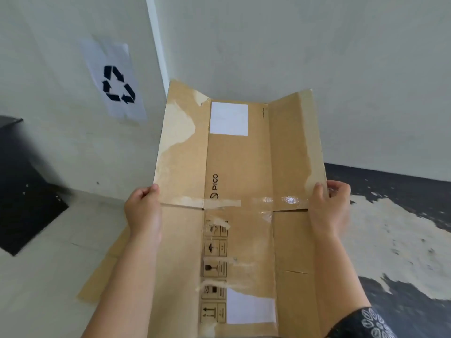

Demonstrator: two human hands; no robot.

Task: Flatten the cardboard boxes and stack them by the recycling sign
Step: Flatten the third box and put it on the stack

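A flattened brown cardboard box (240,167), printed PICO with white labels and strips of tape, is held out in front of me, its far flaps bent slightly upward. My left hand (142,211) grips its left edge with the thumb on top. My right hand (329,206) grips the right edge the same way. A white paper recycling sign (114,80) with black arrows is taped to the wall, up and left of the box. Another flat piece of cardboard (102,272) lies on the floor under my left forearm, mostly hidden.
White walls meet in a corner (158,52) right behind the box. A black object (14,181) stands at the far left against the wall. The floor is pale at left and dark with worn pale patches (395,240) at right.
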